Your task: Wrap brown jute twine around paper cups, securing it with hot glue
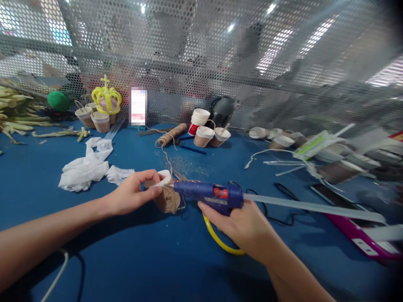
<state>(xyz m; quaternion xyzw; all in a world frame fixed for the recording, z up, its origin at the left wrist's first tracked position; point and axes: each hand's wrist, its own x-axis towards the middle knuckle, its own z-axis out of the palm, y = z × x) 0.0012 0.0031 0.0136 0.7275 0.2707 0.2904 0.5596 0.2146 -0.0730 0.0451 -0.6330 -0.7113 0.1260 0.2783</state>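
Note:
A small twine-wrapped cup [168, 200] with a white rim is tilted over the blue table. My left hand [134, 192] pinches it at the rim between thumb and fingers. In my right hand [241, 220] is a blue glue gun [209, 193], its fingers wrapped round the handle. The gun's nozzle points left and meets the cup near the rim, close to my left fingertips. A long translucent glue stick [315, 205] sticks out of the gun's back. Brown twine [166, 157] runs from the cup area up to a twine roll [171, 135].
Crumpled white paper [83, 173] lies left of the cup. Farther back stand several small cups [204, 136], a yellow crown [107, 100] and a lit phone [138, 105]. At the right are a magenta power strip [355, 235], black cable [289, 193] and more glue sticks. Perforated metal [189, 63] borders the table [141, 260].

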